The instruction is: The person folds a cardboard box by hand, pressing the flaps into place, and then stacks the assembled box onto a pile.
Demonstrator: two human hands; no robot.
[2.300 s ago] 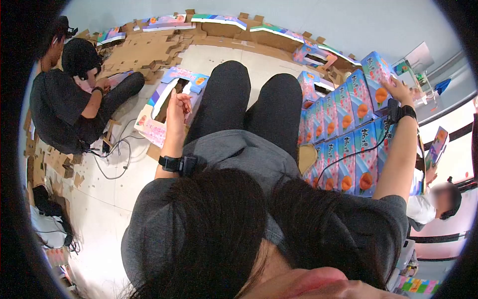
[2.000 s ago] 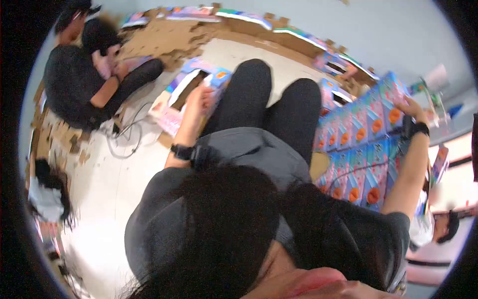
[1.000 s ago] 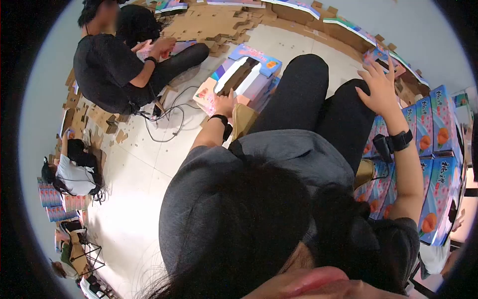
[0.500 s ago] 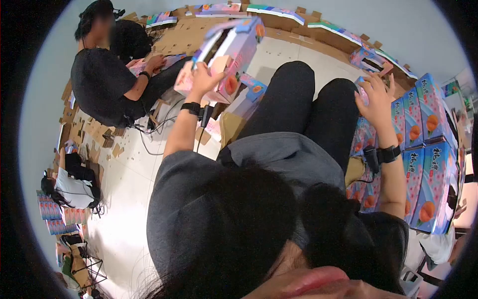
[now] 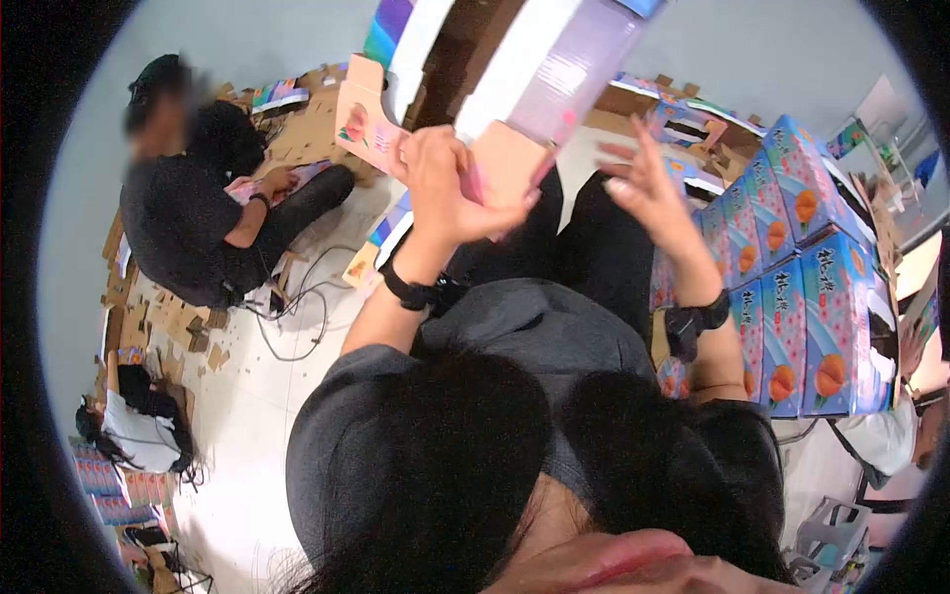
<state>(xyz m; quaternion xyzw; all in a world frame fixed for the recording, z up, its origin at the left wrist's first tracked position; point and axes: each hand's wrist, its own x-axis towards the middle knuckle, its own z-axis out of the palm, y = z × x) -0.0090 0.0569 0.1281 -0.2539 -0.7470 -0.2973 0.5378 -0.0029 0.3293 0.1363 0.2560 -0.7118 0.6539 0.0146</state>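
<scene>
A printed cardboard box (image 5: 574, 84) with peach pictures is held up and tilted in front of me, its upper end cut off by the frame. Its long side stands open, showing a dark inside and white flap edges. My left hand (image 5: 440, 188) grips the box's near end, thumb on one side and fingers on the other. My right hand (image 5: 648, 193) is in the air to the right of the box, fingers spread, holding nothing. Black bands sit on both my wrists. Beneath the box are my dark-trousered legs (image 5: 594, 233).
Stacked blue and pink peach boxes (image 5: 826, 332) stand at my right. A co-worker (image 5: 193, 208) sits on the left, hands on a printed piece. Flattened cardboard (image 5: 322, 119) and scraps cover the floor beyond. A black cable (image 5: 322, 307) loops across the white floor.
My left hand has raised the box and brought it closer and to the right. My right hand has left the stacked boxes' side and moved left towards the box.
</scene>
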